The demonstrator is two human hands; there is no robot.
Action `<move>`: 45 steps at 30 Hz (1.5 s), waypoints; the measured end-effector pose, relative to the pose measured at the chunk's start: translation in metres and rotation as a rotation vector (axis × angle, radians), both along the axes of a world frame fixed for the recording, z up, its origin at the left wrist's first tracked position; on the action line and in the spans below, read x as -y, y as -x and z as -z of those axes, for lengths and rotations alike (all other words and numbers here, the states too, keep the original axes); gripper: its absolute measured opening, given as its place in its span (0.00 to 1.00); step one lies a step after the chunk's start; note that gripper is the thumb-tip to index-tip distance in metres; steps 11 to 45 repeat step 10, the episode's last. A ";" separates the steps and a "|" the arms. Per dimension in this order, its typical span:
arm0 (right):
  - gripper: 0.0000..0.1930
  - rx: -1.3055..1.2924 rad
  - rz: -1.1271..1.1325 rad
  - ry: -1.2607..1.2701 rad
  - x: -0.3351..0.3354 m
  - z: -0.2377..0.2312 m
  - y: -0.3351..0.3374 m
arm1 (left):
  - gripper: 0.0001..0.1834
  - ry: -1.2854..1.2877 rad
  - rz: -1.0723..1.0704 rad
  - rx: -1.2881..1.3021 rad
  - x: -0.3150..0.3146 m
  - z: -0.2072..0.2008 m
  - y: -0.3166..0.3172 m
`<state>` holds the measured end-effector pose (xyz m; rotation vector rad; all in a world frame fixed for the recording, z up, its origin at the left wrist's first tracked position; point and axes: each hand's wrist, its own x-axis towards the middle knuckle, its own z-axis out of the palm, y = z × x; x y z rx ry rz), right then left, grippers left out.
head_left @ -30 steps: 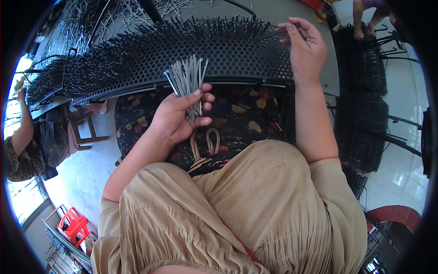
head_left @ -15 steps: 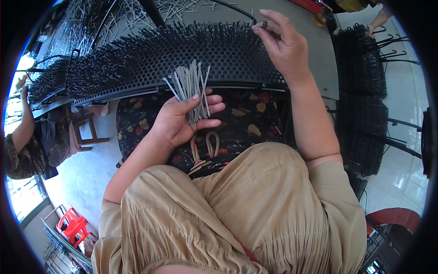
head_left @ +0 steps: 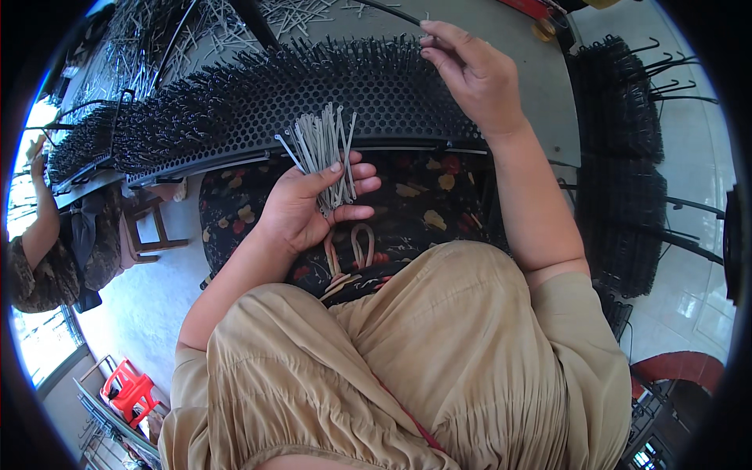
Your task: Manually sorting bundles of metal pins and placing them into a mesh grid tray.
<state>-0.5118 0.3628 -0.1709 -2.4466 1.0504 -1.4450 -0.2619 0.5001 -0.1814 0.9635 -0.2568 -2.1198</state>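
My left hand (head_left: 298, 200) is palm up over my lap, its thumb closed across a bundle of thin grey metal strips (head_left: 319, 145) with small holes at their ends. The bundle fans upward in front of a black perforated rack (head_left: 337, 102). Dense rows of dark pins (head_left: 227, 98) stand in the rack's holes along its far and left parts. My right hand (head_left: 482, 82) reaches to the far right end of the pin rows. Its thumb and fingertips are pinched together; whatever is between them is too small to make out.
Loose grey strips (head_left: 290, 17) lie on the grey table (head_left: 540, 102) behind the rack. Dark racks with hooks (head_left: 623, 102) stand at the right. Another person's arm (head_left: 43, 215) is at the far left. A red stool (head_left: 129, 392) is at lower left.
My right hand has shifted left and slightly farther away, along the pin rows. My left hand keeps the bundle almost in place. The other person's hand at the right has gone out of view.
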 end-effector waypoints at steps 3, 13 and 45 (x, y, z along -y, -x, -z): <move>0.16 -0.050 -0.001 0.031 0.003 0.000 0.001 | 0.18 -0.006 -0.008 0.056 0.000 -0.003 0.001; 0.16 0.033 0.033 0.057 0.000 0.004 0.006 | 0.18 0.014 0.016 0.081 0.000 -0.004 0.000; 0.16 0.033 0.033 0.057 0.000 0.004 0.006 | 0.18 0.014 0.016 0.081 0.000 -0.004 0.000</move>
